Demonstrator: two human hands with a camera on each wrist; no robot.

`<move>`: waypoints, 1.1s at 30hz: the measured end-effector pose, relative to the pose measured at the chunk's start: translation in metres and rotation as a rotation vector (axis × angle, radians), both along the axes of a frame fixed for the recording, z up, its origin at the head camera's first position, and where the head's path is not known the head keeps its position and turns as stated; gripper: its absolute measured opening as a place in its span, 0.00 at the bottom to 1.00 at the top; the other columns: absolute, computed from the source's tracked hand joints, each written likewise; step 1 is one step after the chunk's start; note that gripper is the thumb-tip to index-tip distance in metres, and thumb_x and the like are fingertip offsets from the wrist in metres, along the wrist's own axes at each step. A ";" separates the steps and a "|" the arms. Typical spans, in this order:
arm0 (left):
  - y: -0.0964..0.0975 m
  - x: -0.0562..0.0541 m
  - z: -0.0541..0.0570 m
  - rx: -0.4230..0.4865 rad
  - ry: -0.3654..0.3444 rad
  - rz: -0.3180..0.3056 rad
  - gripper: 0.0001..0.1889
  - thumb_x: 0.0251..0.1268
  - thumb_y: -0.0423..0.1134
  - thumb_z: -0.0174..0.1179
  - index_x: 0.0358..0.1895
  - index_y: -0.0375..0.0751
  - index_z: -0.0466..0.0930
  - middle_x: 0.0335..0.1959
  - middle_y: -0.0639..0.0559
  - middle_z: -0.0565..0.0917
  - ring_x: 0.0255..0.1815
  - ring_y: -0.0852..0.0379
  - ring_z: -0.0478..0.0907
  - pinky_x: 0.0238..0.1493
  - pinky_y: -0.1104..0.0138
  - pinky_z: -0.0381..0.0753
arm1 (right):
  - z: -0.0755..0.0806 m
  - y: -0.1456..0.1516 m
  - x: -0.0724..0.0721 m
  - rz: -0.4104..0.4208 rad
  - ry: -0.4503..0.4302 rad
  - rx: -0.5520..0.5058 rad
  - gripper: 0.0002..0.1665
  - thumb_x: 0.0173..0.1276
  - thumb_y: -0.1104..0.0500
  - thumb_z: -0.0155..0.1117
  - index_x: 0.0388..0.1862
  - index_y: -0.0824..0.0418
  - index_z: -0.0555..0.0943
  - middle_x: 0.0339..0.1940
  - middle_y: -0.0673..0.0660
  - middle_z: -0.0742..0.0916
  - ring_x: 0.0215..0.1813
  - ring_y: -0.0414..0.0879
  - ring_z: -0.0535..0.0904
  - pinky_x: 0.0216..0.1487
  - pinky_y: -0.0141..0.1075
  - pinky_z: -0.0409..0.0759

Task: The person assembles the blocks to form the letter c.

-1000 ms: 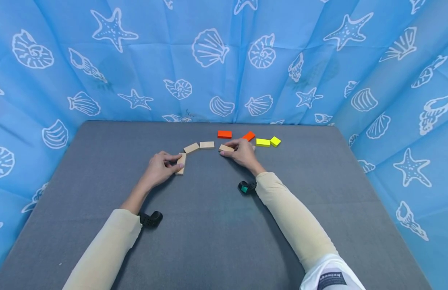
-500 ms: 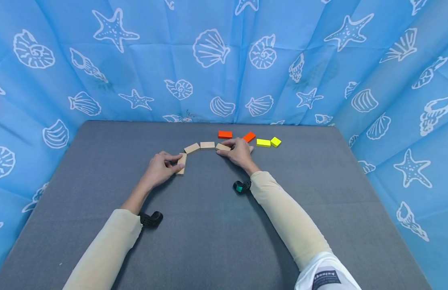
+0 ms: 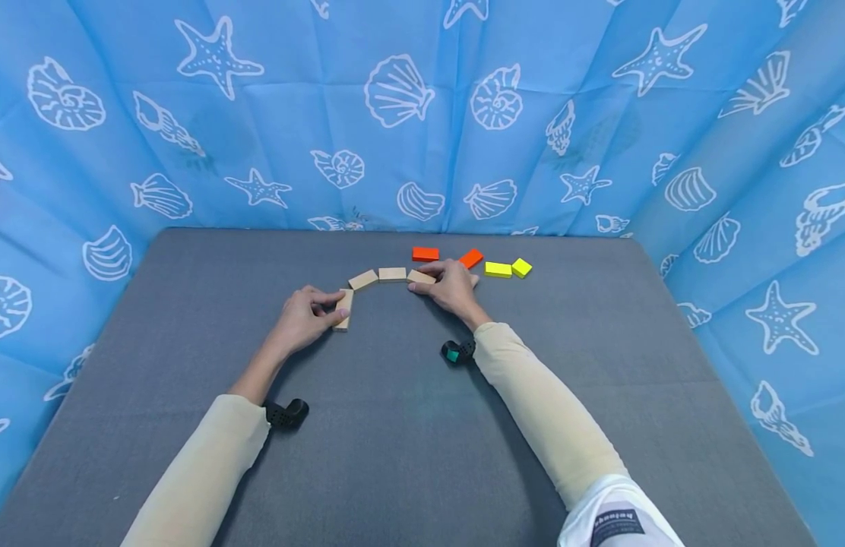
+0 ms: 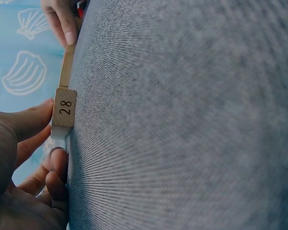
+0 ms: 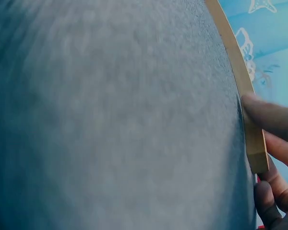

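Observation:
In the head view, several plain wooden blocks lie flat in a curved row. My left hand (image 3: pixel 305 319) pinches the nearest, leftmost block (image 3: pixel 344 311) between thumb and fingers; the left wrist view shows "28" on the end of this wooden block (image 4: pixel 65 108). Two more wooden blocks, one slanted (image 3: pixel 363 280) and one level (image 3: pixel 392 275), continue the arc. At its right end my right hand (image 3: pixel 453 287) pinches another wooden block (image 3: pixel 421 277), whose left end meets the level block. Behind the right hand, a further wooden block (image 3: pixel 474 280) is mostly hidden.
Two red blocks, one straight (image 3: pixel 425 254) and one angled (image 3: pixel 471 258), lie beyond the right hand. Right of them are a yellow block (image 3: pixel 498 270) and a turned yellow block (image 3: pixel 521 267). A blue shell-patterned curtain (image 3: pixel 395 152) borders the grey table (image 3: pixel 395 456).
My right hand has slid its wooden block left until it meets the level block, then stayed there. The left hand keeps its place on the leftmost block.

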State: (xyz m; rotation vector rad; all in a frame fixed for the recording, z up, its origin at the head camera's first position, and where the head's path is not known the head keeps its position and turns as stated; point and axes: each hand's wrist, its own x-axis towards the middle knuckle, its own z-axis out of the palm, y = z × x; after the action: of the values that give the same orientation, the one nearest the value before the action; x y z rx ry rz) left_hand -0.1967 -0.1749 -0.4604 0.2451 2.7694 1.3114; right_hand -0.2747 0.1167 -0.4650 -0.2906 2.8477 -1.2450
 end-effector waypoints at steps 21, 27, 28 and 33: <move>0.001 0.000 0.001 0.001 0.011 0.002 0.22 0.70 0.41 0.67 0.65 0.41 0.81 0.46 0.38 0.78 0.32 0.51 0.72 0.33 0.60 0.72 | 0.012 0.020 -0.037 0.044 0.005 -0.229 0.27 0.65 0.58 0.76 0.62 0.65 0.82 0.56 0.61 0.85 0.55 0.55 0.79 0.58 0.47 0.76; 0.002 0.000 0.001 -0.002 0.010 0.004 0.22 0.70 0.41 0.67 0.65 0.41 0.81 0.46 0.39 0.78 0.32 0.51 0.72 0.33 0.60 0.72 | 0.010 0.023 -0.042 0.036 -0.019 -0.171 0.29 0.65 0.57 0.76 0.63 0.64 0.81 0.61 0.60 0.83 0.61 0.55 0.76 0.64 0.47 0.72; 0.002 0.000 0.001 -0.004 0.009 0.005 0.22 0.70 0.41 0.67 0.65 0.42 0.81 0.46 0.39 0.78 0.32 0.51 0.72 0.33 0.61 0.72 | 0.010 0.024 -0.043 0.034 -0.020 -0.159 0.29 0.65 0.57 0.76 0.64 0.64 0.81 0.61 0.60 0.83 0.62 0.56 0.75 0.65 0.47 0.71; 0.001 0.000 0.000 -0.005 0.003 0.013 0.22 0.70 0.41 0.67 0.65 0.41 0.81 0.46 0.39 0.77 0.32 0.52 0.72 0.32 0.62 0.71 | 0.012 0.022 -0.043 0.057 -0.015 -0.117 0.29 0.66 0.59 0.76 0.64 0.64 0.80 0.63 0.61 0.80 0.64 0.56 0.74 0.66 0.48 0.70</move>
State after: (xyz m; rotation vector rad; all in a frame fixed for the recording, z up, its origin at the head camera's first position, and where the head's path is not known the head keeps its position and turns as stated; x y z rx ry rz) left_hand -0.1968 -0.1743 -0.4604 0.2291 2.7814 1.3073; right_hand -0.3175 0.1387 -0.4535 -0.3608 2.7388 -1.3987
